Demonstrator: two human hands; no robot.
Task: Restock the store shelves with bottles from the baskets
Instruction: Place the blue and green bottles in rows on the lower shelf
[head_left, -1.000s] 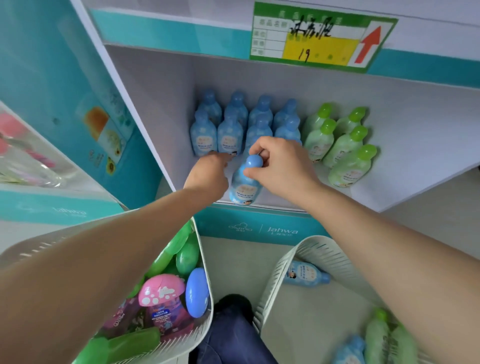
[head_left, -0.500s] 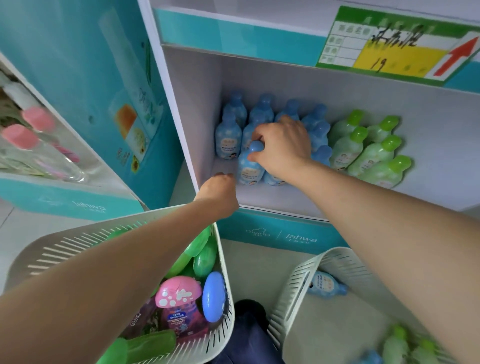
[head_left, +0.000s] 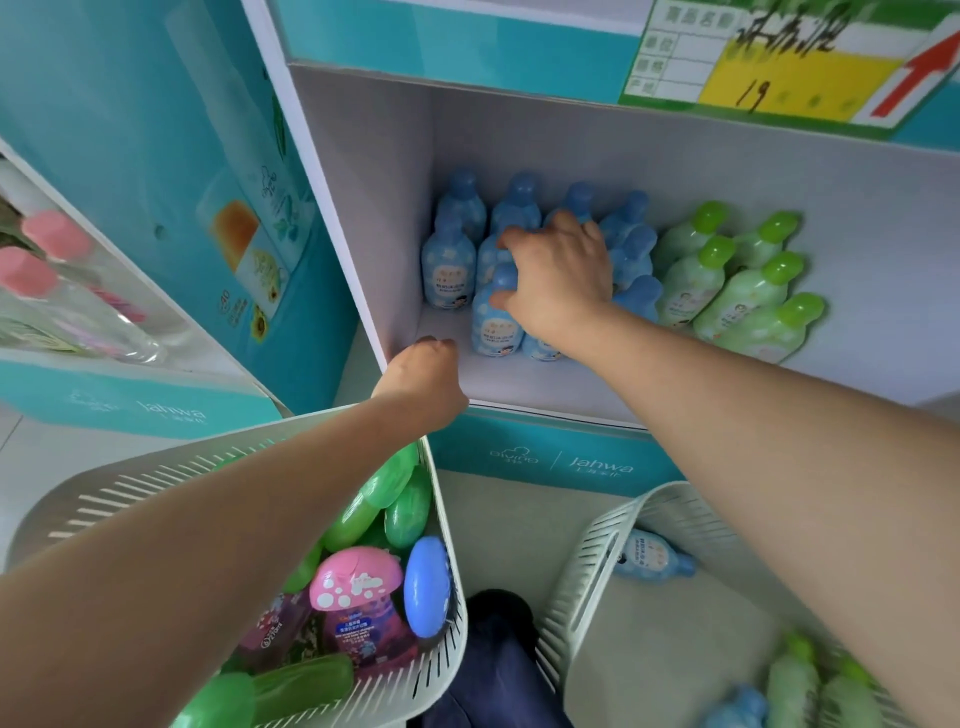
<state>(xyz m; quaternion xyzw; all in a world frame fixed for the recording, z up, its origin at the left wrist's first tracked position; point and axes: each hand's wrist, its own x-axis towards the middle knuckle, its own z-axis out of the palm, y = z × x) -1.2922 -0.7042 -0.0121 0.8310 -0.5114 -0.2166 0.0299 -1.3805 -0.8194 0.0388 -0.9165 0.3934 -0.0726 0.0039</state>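
Observation:
My right hand (head_left: 561, 270) grips the cap of a blue bottle (head_left: 496, 327) that stands upright in the front row on the white shelf (head_left: 519, 384). Behind it stand several more blue bottles (head_left: 449, 260), and to the right several green bottles (head_left: 743, 291). My left hand (head_left: 423, 379) hovers at the shelf's front left corner with its fingers curled in, holding nothing. One blue bottle (head_left: 649, 556) lies in the right basket (head_left: 587, 571). The left basket (head_left: 447, 530) holds green bottles, a pink-capped bottle (head_left: 358, 577) and a blue one.
A green and yellow price tag (head_left: 779, 62) hangs on the shelf edge above. A second teal display (head_left: 130, 405) with pink-capped bottles stands at the left. More green and blue bottles (head_left: 800, 686) lie at the right basket's near end.
My right hand carried the blue bottle from the shelf's front edge deeper in and stood it in the blue rows. My left hand drew back from the bottles to the shelf's front corner.

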